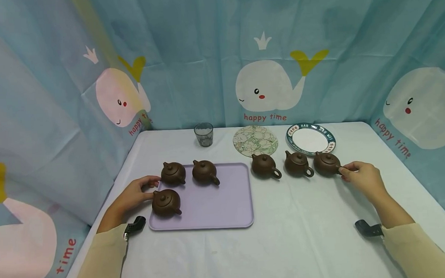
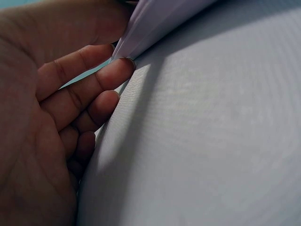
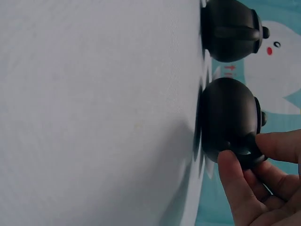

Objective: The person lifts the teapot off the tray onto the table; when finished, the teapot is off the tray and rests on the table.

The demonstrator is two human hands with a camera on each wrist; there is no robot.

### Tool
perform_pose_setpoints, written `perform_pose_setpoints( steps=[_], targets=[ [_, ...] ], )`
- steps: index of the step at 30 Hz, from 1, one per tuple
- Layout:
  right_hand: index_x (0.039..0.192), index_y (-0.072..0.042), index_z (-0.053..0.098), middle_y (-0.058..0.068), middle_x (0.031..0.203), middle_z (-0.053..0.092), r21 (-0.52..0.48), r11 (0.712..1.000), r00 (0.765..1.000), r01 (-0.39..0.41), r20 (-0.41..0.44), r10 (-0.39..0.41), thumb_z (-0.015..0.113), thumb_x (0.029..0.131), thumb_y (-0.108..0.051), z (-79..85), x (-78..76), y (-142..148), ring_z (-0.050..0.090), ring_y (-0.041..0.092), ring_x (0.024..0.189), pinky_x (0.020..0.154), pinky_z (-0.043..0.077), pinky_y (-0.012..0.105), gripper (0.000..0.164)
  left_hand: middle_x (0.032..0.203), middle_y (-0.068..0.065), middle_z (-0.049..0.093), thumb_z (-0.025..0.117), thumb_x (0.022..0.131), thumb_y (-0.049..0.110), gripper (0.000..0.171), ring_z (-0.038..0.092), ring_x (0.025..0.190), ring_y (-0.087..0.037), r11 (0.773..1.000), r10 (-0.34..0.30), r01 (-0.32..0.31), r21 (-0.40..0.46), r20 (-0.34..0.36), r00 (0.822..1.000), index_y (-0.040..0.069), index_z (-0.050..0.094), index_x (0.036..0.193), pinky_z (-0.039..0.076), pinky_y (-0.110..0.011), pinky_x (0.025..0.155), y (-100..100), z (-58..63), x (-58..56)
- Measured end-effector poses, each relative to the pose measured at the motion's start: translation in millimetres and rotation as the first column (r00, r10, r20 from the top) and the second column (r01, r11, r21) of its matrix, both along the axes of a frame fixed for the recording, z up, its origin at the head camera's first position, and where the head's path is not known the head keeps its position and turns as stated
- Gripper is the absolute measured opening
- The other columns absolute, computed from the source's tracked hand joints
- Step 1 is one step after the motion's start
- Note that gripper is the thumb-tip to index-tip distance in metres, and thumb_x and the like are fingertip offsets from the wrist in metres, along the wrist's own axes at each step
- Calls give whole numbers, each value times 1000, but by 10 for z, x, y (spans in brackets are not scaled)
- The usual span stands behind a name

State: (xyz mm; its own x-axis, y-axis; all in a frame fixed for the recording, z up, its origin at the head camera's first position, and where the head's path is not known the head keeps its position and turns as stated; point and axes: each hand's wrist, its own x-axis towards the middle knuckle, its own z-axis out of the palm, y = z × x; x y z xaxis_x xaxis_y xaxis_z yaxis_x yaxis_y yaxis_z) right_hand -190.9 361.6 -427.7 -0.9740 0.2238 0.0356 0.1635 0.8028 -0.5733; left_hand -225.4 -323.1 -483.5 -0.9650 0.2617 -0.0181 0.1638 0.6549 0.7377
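Observation:
My left hand (image 1: pixel 133 195) grips the left edge of a lilac tray (image 1: pixel 218 205). In the left wrist view its fingers (image 2: pixel 101 77) curl at the tray rim (image 2: pixel 155 23), and the thumb's tip is hidden. Brown teapots stand on the tray: one at back left (image 1: pixel 173 174), one beside it (image 1: pixel 204 173), one at front left (image 1: pixel 166 203). To the right, my right hand (image 1: pixel 364 180) pinches the handle of another brown teapot (image 1: pixel 326 163) between thumb and fingers. That teapot (image 3: pixel 230 117) appears to rest on the cloth in the right wrist view.
Two more brown teapots, one in the middle (image 1: pixel 298 164) and one at left (image 1: pixel 264 165), line up beside the held one. Behind stand a glass (image 1: pixel 204 135), a round floral mat (image 1: pixel 255 141) and a green-rimmed plate (image 1: pixel 311 138). A whale-print curtain (image 1: pixel 190 90) closes off the back.

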Motion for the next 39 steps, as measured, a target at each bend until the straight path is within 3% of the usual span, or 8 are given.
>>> perform_pose_setpoints(
  steps=[5, 10, 14, 19, 23, 27, 32, 39],
  targets=[
    [100, -1, 59, 6, 73, 66, 49, 999, 1000, -20, 20, 19, 50, 84, -50, 58, 14, 19, 59, 27, 76, 59, 39, 38, 52, 100, 0, 55, 69, 71, 10, 51, 47, 96, -19, 1000, -1, 1, -12, -9, 1000, 17, 52, 119, 34, -42, 85, 1, 6, 9],
    [107, 0, 57, 13, 84, 64, 44, 999, 1000, 13, -2, -12, 46, 84, -54, 249, 2, -80, 61, 27, 74, 55, 43, 35, 60, 100, -1, 56, 70, 71, 11, 52, 47, 96, -20, 1000, -6, 6, -25, -21, 1000, 16, 52, 119, 34, -42, 85, 6, 25, 14],
    [107, 0, 57, 19, 92, 61, -7, 1000, 998, -24, -55, 23, 47, 84, -53, 395, -62, -347, 62, 27, 75, 58, 47, 37, 59, 100, -2, 56, 70, 71, 11, 51, 47, 97, -20, 1000, 11, -12, -13, -9, 1000, 16, 52, 119, 33, -42, 87, -5, 17, 17],
    [96, -8, 63, 8, 83, 65, -32, 987, 976, -160, -158, 153, 55, 83, -47, 394, -186, -921, 62, 16, 67, 54, 46, 30, 41, 102, -2, 55, 70, 71, 12, 52, 46, 99, -21, 1000, 25, -24, -9, 18, 1000, 17, 52, 120, 33, -44, 88, -4, 10, 20],
    [88, -15, 66, -2, 75, 64, -49, 953, 935, -298, -216, 282, 59, 81, -45, 324, -227, -1498, 59, 11, 65, 54, 45, 30, 31, 101, -1, 56, 69, 71, 11, 52, 47, 98, -20, 1000, 9, -9, -12, 1, 1000, 18, 52, 120, 33, -43, 87, 8, 13, 12],
    [84, -20, 66, -7, 72, 60, -60, 910, 896, -409, -216, 389, 60, 81, -44, 257, -251, -2022, 54, 10, 66, 55, 44, 30, 25, 102, -1, 58, 69, 71, 9, 53, 49, 98, -19, 1000, -14, 14, 2, -14, 1000, 18, 52, 120, 34, -41, 86, 18, 14, -5],
    [81, -25, 65, -10, 73, 59, -108, 874, 873, -473, -189, 449, 61, 79, -44, 183, -314, -2477, 54, 8, 64, 53, 44, 28, 20, 101, -2, 58, 69, 71, 7, 52, 50, 97, -19, 1000, -24, 24, 7, -18, 1000, 16, 52, 120, 34, -40, 85, 16, 3, -13],
    [76, -26, 64, -9, 69, 61, -189, 826, 848, -531, -106, 520, 62, 77, -48, 75, -400, -2892, 58, 7, 59, 52, 45, 28, 22, 102, -4, 58, 69, 72, 7, 51, 49, 97, -21, 1000, -20, 20, 14, -5, 1000, 14, 52, 120, 34, -43, 87, 3, 31, 11]
  ],
)
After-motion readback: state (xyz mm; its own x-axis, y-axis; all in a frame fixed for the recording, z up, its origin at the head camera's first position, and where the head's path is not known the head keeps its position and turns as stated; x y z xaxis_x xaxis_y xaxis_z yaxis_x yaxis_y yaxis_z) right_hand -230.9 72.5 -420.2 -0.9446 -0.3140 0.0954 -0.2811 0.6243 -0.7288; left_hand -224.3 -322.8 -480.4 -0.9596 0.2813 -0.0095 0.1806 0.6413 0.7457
